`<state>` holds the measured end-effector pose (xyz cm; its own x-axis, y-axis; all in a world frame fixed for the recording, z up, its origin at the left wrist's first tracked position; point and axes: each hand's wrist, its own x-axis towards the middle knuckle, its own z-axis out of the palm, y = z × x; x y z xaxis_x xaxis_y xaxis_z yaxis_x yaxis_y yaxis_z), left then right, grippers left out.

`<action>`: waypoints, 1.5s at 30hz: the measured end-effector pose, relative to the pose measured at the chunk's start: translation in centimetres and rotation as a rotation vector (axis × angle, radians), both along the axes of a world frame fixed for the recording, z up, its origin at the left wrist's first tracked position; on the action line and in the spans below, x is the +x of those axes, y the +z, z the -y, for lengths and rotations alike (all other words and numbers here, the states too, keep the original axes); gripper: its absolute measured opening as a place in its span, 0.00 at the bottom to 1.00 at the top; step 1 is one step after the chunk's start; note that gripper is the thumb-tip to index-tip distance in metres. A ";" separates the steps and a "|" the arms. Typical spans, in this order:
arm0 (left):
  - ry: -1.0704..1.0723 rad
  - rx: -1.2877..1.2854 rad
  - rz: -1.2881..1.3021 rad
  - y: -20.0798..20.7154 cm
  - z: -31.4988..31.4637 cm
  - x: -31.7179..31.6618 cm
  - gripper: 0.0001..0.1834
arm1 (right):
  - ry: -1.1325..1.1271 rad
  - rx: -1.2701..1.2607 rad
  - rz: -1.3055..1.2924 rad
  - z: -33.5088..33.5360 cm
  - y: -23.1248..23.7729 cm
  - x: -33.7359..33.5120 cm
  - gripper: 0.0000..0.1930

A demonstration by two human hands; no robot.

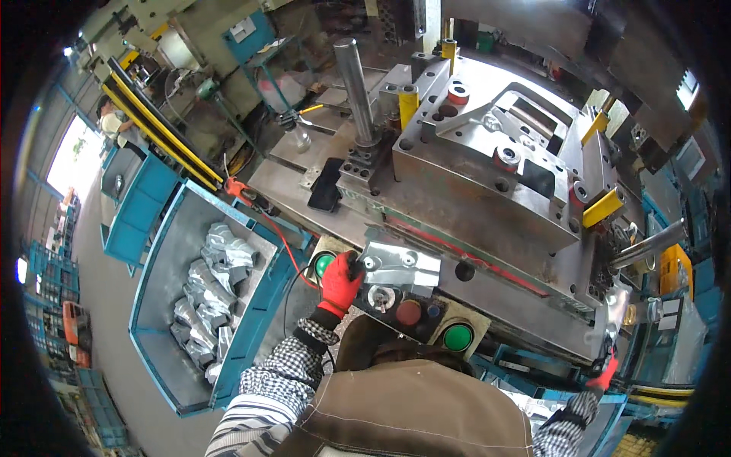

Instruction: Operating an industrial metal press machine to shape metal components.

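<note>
My left hand (342, 283), in a red glove with dark fingertips, grips the left end of a shiny stamped metal part (403, 265). This part is over the front of the press bed, above the control panel. Far to the right, my right hand (605, 373) is closed on the lower end of another stamped metal part (611, 316), which points upward beside the bed's right corner. Ahead of me is a big steel die (480, 179) with a formed metal surface (487, 126) on top.
Green buttons (458, 337) and a red knob (409, 311) line the front panel. On the left, a blue bin (164, 320) holds several metal parts. A guide post (355, 91), a black phone-like slab (327, 185) and an air gun (237, 189) are nearby. Behind stands another person (114, 122).
</note>
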<state>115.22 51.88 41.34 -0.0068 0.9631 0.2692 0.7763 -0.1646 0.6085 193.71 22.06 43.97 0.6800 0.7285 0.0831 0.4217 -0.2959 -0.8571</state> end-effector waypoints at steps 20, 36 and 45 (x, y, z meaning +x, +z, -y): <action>-0.208 -0.116 0.366 -7.4 -5.3 -1.2 0.35 | 0.401 0.359 -0.348 -23.7 25.4 -24.6 0.23; -0.004 0.027 0.653 -0.6 -0.5 -7.9 0.32 | 1.004 -0.392 0.016 -56.6 21.8 -16.7 0.23; 0.070 -0.050 0.472 -0.6 -0.1 -16.7 0.32 | 0.638 -0.321 0.467 -54.6 21.3 -18.9 0.31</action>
<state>98.51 51.93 40.75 -0.1822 0.9677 0.1743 0.4215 -0.0833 0.9030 174.84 76.66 65.31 0.0786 0.9966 -0.0231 0.8793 -0.0803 -0.4694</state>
